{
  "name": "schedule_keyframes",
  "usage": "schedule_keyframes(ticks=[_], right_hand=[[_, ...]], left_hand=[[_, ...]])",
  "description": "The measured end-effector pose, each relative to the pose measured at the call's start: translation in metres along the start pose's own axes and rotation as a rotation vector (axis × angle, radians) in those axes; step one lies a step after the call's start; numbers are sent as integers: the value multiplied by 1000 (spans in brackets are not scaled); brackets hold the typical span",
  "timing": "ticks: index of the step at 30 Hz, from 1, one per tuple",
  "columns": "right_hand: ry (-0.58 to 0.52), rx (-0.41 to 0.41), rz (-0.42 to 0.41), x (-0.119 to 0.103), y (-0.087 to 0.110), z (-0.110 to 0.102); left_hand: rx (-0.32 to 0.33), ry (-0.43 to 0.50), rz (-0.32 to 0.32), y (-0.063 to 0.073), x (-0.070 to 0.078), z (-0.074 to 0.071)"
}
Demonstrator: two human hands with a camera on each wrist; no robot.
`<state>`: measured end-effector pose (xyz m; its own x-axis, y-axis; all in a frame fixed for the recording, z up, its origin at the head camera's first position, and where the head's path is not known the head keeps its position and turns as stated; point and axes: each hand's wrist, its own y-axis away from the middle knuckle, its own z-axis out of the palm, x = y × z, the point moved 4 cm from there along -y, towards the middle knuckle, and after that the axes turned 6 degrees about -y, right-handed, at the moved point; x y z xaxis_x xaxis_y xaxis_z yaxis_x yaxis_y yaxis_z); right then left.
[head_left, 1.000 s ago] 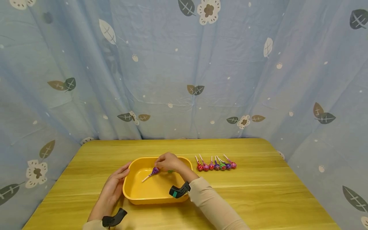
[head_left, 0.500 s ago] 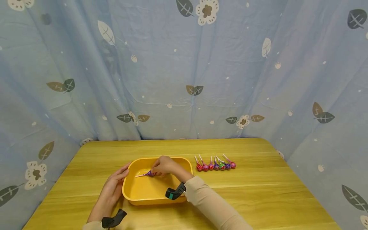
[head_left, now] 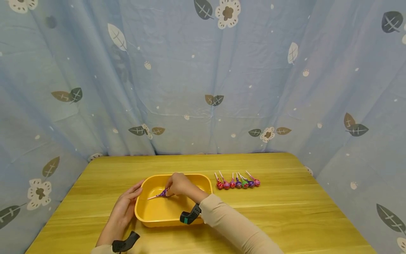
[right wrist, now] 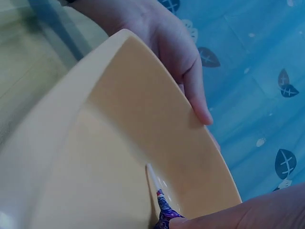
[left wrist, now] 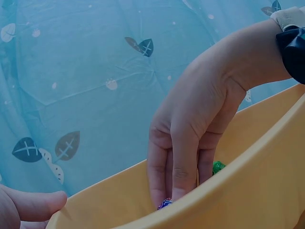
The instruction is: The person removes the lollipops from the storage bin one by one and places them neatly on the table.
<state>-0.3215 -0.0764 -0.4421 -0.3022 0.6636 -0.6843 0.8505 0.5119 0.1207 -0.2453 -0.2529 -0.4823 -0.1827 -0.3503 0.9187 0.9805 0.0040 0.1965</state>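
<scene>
A yellow plastic tub point(head_left: 165, 223) stands on the table. My left hand point(head_left: 125, 206) lies against its left side, thumb and fingers fairly straight, thumb tip point(right wrist: 205, 117) at the rim. Reaching down inside the tub, my right hand point(head_left: 180, 185) pinches a purple-wrapped lollipop point(head_left: 162, 193) by its candy head, the white stick pointing left, low over the tub floor. Fingers cover part of the head. Behind the right hand, a green wrapper point(left wrist: 218, 167) shows inside the tub in the left wrist view.
Several lollipops point(head_left: 238, 185) in red, pink, purple and green wrappers lie in a row to the right of the tub, sticks pointing away. The wooden table point(head_left: 285, 211) ends at a blue patterned curtain point(head_left: 177, 88) behind.
My right hand has moved left and lower in the tub, bringing the purple lollipop toward the left wall, its stick now lying flatter. The left hand has stayed at the tub's side.
</scene>
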Motion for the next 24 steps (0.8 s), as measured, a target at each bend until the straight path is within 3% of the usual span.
schedule_keyframes(ticks=[12, 24], right_hand=[[-56, 8, -4, 1, 8, -1], [-272, 13, -6, 9, 31, -18]], left_hand=[[5, 30, -19, -1, -1, -1], [-11, 33, -19, 0, 1, -1]])
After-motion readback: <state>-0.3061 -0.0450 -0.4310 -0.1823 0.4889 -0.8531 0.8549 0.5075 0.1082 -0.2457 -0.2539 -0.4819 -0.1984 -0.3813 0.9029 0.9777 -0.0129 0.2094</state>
